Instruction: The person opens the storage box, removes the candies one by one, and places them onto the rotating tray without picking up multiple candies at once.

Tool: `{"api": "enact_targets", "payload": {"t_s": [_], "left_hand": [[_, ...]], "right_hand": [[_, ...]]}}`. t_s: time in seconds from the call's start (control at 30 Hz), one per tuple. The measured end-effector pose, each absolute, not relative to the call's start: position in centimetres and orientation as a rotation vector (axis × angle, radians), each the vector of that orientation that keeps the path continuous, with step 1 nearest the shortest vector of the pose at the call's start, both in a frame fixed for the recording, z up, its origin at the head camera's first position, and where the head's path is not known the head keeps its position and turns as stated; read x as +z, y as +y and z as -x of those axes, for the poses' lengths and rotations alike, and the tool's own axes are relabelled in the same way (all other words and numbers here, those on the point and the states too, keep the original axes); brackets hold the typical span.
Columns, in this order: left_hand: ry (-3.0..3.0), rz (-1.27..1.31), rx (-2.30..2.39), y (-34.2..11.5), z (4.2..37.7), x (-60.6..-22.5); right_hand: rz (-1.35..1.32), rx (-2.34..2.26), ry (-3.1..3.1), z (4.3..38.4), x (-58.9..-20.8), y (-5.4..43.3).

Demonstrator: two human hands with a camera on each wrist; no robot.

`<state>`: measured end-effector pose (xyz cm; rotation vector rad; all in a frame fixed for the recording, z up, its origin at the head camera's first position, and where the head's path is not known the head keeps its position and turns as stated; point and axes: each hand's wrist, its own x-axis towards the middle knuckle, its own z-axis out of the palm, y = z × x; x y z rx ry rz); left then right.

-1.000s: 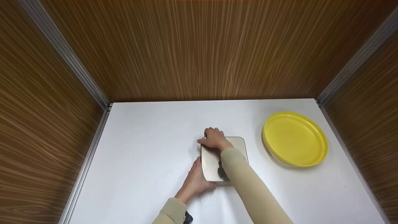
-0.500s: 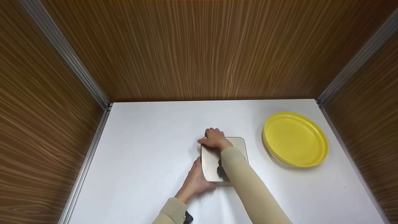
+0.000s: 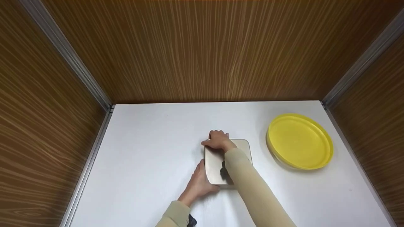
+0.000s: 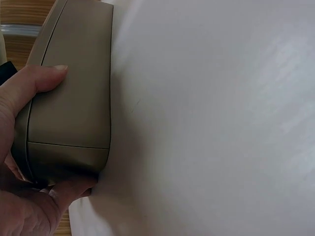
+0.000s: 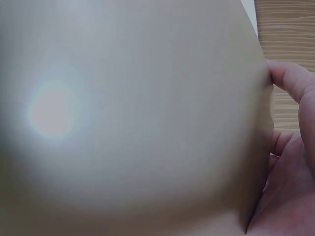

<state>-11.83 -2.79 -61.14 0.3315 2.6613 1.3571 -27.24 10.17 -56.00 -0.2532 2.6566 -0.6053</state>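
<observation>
A beige box with rounded corners lies flat on the white table, its plain top facing up. My left hand holds its near left corner. In the left wrist view, the thumb presses the smooth side of the box and a finger wraps the corner below. Reaching across the top, my right hand grips the far left corner, fingers over the far edge and thumb at the left side. The pale top fills most of the right wrist view. My right forearm hides the right part of the box.
To the right of the box stands a round yellow dish with a low rim. The white table is closed in by wood-grain panels at the back and both sides. A small black device sits under my right wrist.
</observation>
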Motion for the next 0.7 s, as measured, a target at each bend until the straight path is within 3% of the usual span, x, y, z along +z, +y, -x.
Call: {"api": "enact_targets", "payload": {"t_s": [0.7], "left_hand": [[2.636,-0.303,1.371,-2.86,11.82,-60.91]], "right_hand": [[0.248,-0.771,2.614,27.39,-55.14,10.48]]}}
